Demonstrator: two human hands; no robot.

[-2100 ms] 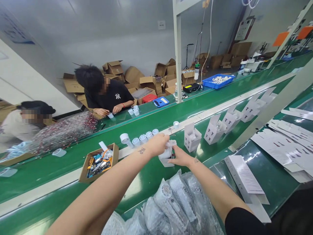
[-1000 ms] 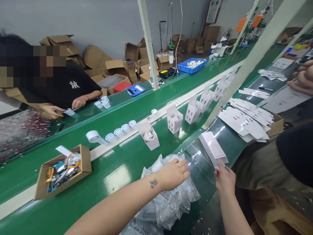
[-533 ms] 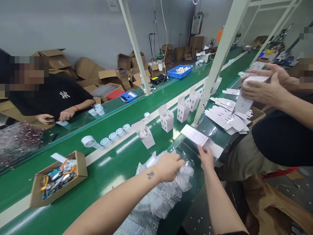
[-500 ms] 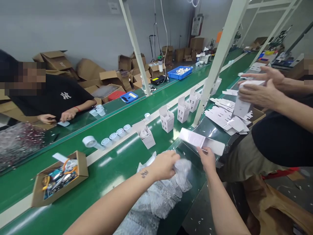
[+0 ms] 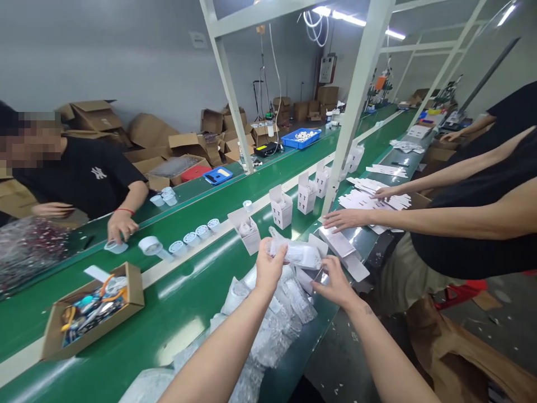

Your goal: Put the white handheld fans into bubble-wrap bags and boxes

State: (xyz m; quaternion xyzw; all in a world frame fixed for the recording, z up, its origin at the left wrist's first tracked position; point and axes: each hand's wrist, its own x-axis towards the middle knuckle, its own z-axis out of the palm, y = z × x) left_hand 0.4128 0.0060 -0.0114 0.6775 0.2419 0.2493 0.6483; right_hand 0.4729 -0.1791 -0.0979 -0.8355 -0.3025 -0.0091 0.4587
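My left hand (image 5: 271, 267) is closed around a white item in a clear plastic bag (image 5: 300, 254), holding it above the conveyor's near edge. At the bag's right end is my right hand (image 5: 335, 282), its thumb and fingers on an open white carton (image 5: 304, 279). Much of that carton is hidden behind the bag and fingers. Below both hands lies a heap of similar plastic-bagged items (image 5: 268, 330). Just to the right, a co-worker's hand (image 5: 350, 219) rests by another white carton (image 5: 342, 246).
Several open white cartons (image 5: 281, 207) stand along the green conveyor (image 5: 201, 313). A row of white round parts (image 5: 178, 248) sits left of them. Nearer is a cardboard box of tools (image 5: 136, 285). A metal post (image 5: 350, 112) rises beyond my hands. Flat white cartons (image 5: 361, 196) lie right.
My left hand has lifted a bagged item off the heap to the white carton. My right hand has moved left. The co-worker's carton now lies on the table. The view has tilted up slightly.
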